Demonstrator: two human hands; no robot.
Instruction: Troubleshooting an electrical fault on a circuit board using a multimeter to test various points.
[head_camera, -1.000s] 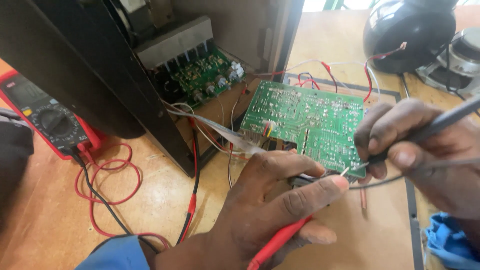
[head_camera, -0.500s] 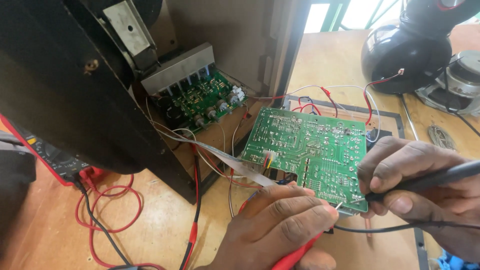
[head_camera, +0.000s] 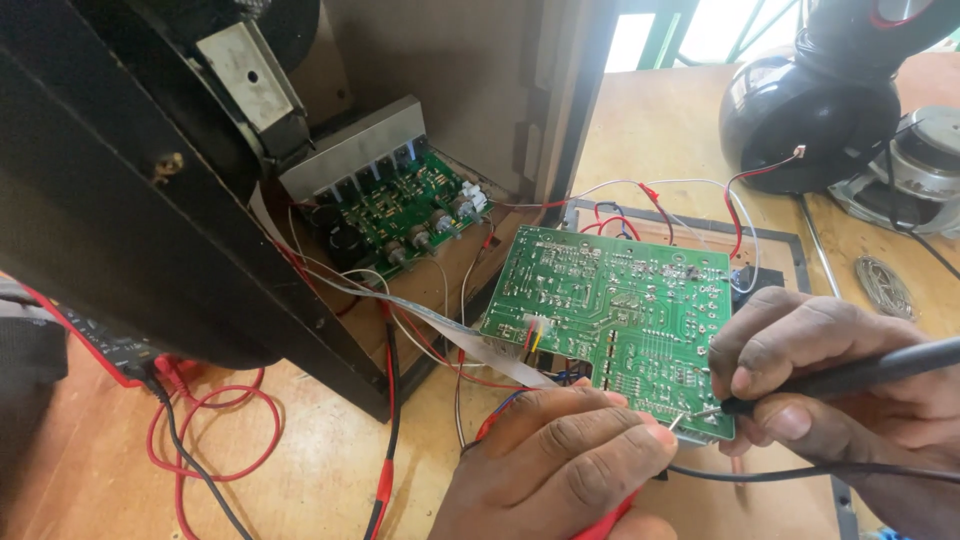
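My left hand (head_camera: 555, 465) grips a red test probe (head_camera: 605, 518), its metal tip touching the near edge of a green circuit board (head_camera: 610, 310) that lies solder side up. My right hand (head_camera: 850, 400) pinches a black test probe (head_camera: 860, 370) whose tip meets the same near edge, just right of the red tip. Red, white and blue wires run from the board into an open black speaker cabinet (head_camera: 150, 230), where a second green board (head_camera: 400, 205) with a metal heat sink sits.
A red multimeter (head_camera: 110, 350) peeks out from under the cabinet at left, its red and black leads (head_camera: 215, 440) looping over the wooden table. A black round speaker housing (head_camera: 800, 110), a loose speaker driver (head_camera: 915, 175) and a solder coil (head_camera: 885, 285) stand at the back right.
The view has shifted, so the cabinet fills more of the frame and hides most of the multimeter. Both probe tips have settled closer together on the board's near edge.
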